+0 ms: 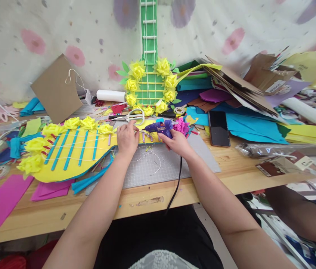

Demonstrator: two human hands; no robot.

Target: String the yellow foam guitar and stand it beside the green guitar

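Observation:
My right hand (179, 142) is closed around a purple hot glue gun (159, 127), its nozzle pointing left. A black cord (178, 183) hangs from the gun over the table edge. Beside the nozzle, my left hand (128, 137) pinches white string (143, 131) at the neck of a yellow paper guitar (71, 173). The guitar lies flat, with blue strips, small red strips and yellow paper flowers (31, 164) on its body. Loose white string also trails onto the grey cutting mat (169, 172). My left fingertips are partly hidden.
A green paper guitar (149, 35) with yellow flowers leans at the back. Scissors (135, 116), a tape roll (179, 110) and a phone (219, 128) lie nearby. Coloured sheets and cardboard (239, 89) pile up at right. A person's arm (300, 213) shows at lower right.

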